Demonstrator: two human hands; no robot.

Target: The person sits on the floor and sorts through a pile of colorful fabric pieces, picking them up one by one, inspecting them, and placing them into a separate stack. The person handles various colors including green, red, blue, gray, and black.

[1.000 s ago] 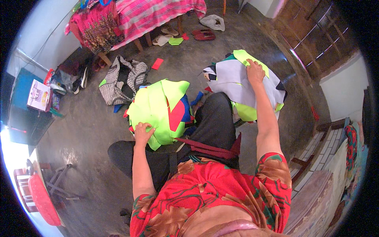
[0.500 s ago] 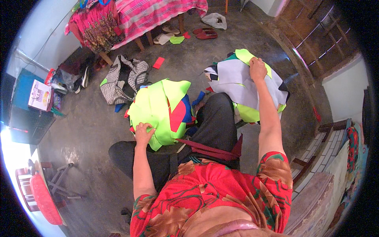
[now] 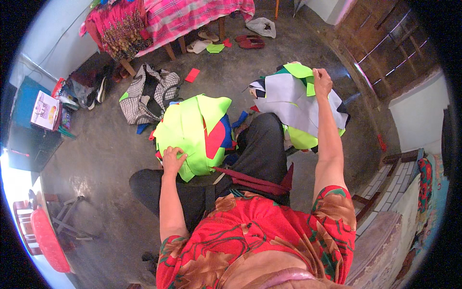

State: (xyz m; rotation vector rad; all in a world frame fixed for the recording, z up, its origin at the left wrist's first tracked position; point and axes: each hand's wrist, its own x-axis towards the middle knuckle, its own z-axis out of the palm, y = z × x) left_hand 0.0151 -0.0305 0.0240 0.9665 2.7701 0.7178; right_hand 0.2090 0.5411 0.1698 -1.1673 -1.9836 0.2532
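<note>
My left hand rests on the near left edge of a heap of lime-green fabric pieces, its fingers spread over the cloth. Red and blue pieces show at that heap's right side. Farther right, my right hand is closed in a pinch on the end of a lime-green fabric piece. That piece lies on top of a second heap, mostly grey fabric, with black, dark green and more lime-green around its edges. My fingertips partly hide the pinched end.
A checkered cloth bag lies open beyond the left heap. Red scraps and shoes lie on the floor near a bed with a pink plaid cover. A maroon strip crosses my lap.
My right hand has shifted slightly right, and the lime-green piece's end is pulled up and folded under it. The left hand stays at its heap.
</note>
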